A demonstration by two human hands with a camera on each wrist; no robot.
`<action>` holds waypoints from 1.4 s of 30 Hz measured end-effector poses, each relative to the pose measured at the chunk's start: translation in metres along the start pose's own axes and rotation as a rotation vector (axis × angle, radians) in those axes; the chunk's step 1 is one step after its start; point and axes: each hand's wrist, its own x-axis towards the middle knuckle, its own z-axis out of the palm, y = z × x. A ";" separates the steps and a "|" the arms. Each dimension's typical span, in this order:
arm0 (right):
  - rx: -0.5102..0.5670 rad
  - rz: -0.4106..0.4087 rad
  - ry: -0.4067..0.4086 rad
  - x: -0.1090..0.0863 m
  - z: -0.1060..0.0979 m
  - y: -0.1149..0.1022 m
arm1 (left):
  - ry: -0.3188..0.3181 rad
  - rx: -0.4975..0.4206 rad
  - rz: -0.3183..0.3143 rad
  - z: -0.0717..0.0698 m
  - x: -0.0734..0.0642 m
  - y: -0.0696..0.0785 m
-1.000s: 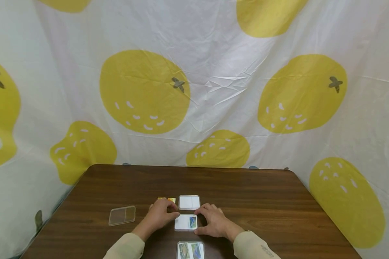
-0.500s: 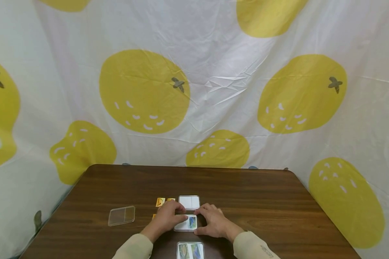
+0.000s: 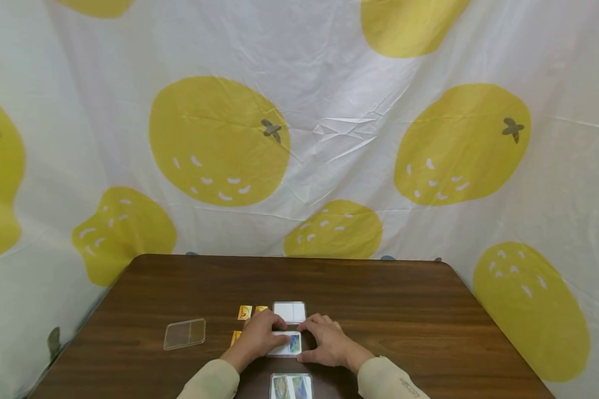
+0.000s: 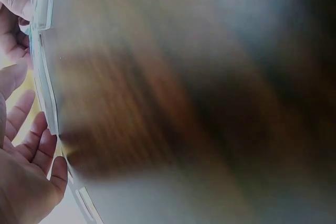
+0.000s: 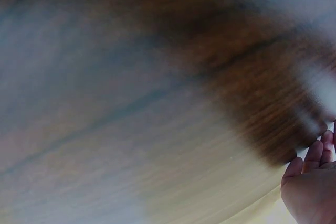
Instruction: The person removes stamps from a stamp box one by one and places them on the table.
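A flat clear plastic case (image 3: 294,352) lies mid-table, with a white insert and a small blue-green picture card (image 3: 294,342) in its right half. My right hand (image 3: 329,342) holds this case at its right side, index finger at the far corner, thumb at the near one. Over the left half lies my left hand (image 3: 259,336), its thumb and index finger reaching above the insert. Whether those fingers pinch anything is hidden. The case is edge-on beside the left hand (image 4: 31,166) in the left wrist view. In the right wrist view, fingers of the right hand (image 5: 310,182) show at the edge.
Just behind is another case (image 3: 289,312) with a bare white insert. A nearer case (image 3: 290,386) carries two picture cards. Small orange cards (image 3: 244,312) lie left of the hands. Farther left rests a transparent lid (image 3: 184,334). A fruit-patterned cloth (image 3: 339,166) hangs behind the table.
My left hand has moved right from beside the orange cards to over the middle case, uncovering more of them. My right hand stays at the case's right side.
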 end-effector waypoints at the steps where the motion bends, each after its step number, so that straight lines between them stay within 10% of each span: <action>1: -0.002 -0.004 0.002 0.000 0.000 0.000 | 0.000 0.002 0.003 0.001 0.000 0.000; 42: 0.019 0.020 -0.006 -0.001 0.000 -0.001 | -0.049 0.085 -0.071 0.003 0.003 0.005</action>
